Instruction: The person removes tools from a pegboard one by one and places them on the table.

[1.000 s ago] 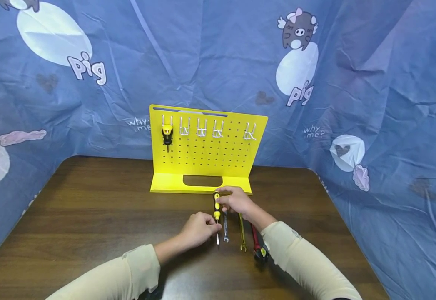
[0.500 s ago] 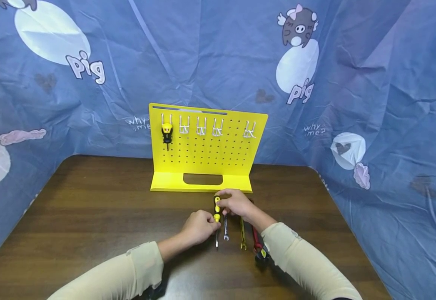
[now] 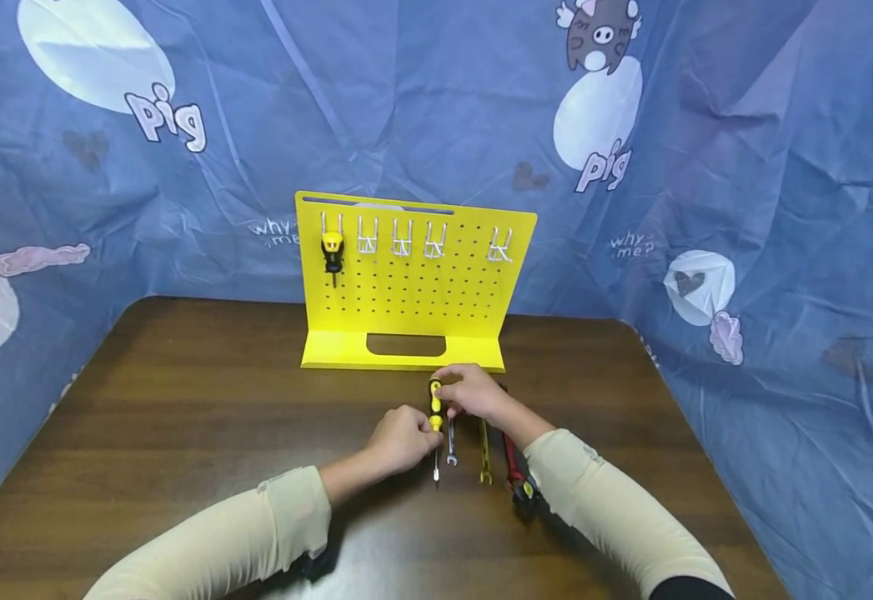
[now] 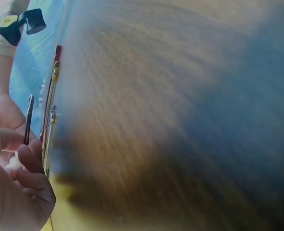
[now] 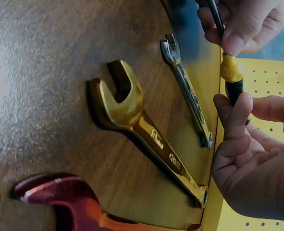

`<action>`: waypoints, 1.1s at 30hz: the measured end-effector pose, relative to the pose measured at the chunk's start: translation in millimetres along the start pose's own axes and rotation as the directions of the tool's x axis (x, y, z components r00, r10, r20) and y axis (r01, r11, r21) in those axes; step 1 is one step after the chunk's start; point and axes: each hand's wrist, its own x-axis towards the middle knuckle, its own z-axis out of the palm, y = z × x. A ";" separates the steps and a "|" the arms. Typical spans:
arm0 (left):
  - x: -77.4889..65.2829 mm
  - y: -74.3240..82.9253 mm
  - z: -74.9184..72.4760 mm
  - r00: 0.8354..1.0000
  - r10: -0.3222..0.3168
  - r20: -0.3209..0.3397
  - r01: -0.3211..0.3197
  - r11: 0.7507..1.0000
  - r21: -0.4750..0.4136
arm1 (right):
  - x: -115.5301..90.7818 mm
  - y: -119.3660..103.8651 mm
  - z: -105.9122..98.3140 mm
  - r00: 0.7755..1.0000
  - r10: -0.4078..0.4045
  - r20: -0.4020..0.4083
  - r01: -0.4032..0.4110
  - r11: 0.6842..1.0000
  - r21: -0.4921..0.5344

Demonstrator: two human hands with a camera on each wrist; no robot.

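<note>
A yellow-and-black screwdriver [image 3: 436, 404] is held between both hands, its blade toward the near side. My left hand [image 3: 403, 437] pinches it at the blade just below the handle. The right hand [image 3: 474, 392] grips the handle near its butt end. In the right wrist view the thumb and fingers of the left hand [image 5: 250, 24] close on the dark blade, and the right hand [image 5: 257, 154] holds the black part of the handle. Beside the screwdriver lie a silver wrench [image 3: 452, 446], a gold wrench [image 3: 485, 458] and a red-handled tool [image 3: 512, 462], partly hidden by the right arm.
Behind the hands stands a yellow pegboard [image 3: 406, 292] with several white hooks [image 3: 402, 242]. Another screwdriver [image 3: 333, 250] hangs at its left end. The brown wooden table [image 3: 203, 417] is backed by a blue curtain [image 3: 444, 100].
The head view has tipped slightly, so the scene sits higher in the frame. Both hands keep the screwdriver, the left one having slid slightly nearer its handle.
</note>
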 end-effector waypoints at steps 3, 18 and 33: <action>0.8 0.9 -1.2 1.000 -0.006 0.003 0.006 1.000 -0.002 | 0.1 -2.5 -2.0 1.000 -0.001 0.005 0.001 1.000 -0.015; 2.6 1.8 -2.0 1.000 -0.010 -0.004 0.010 1.000 0.023 | 0.7 -5.5 -2.1 0.997 -0.071 0.008 0.071 0.988 -0.135; 5.2 1.3 -1.1 0.998 -0.059 0.017 0.058 0.997 0.054 | 3.4 -7.5 -1.5 0.997 -0.071 0.012 0.072 0.978 -0.198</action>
